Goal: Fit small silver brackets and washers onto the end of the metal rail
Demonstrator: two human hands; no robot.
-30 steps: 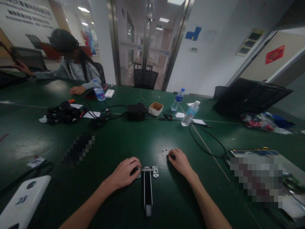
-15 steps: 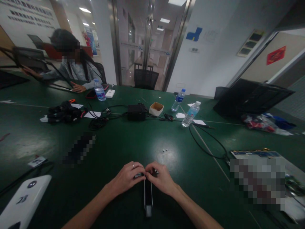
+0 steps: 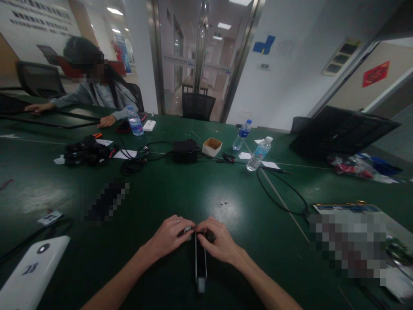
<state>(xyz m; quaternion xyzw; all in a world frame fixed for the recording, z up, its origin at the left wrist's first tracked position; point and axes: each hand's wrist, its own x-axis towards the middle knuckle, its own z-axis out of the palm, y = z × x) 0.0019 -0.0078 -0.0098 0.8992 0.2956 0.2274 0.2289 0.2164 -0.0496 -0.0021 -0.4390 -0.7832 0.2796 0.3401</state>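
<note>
Left hand (image 3: 170, 234) is pinching the bracket (image 3: 201, 254); for right hand (image 3: 222, 239), I cannot tell. 2 bottles (image 3: 259, 154) are standing far right, beyond 2 nuts (image 3: 221, 203).

Green table (image 3: 167, 193), narrow metal-edged bar (image 3: 201, 260), two tiny metal pieces (image 3: 226, 202), open box (image 3: 211, 151), three plastic bottles (image 3: 259, 153)

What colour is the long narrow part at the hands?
The long narrow part is black along its middle, with silvery edges; best seen in the head view.
</note>
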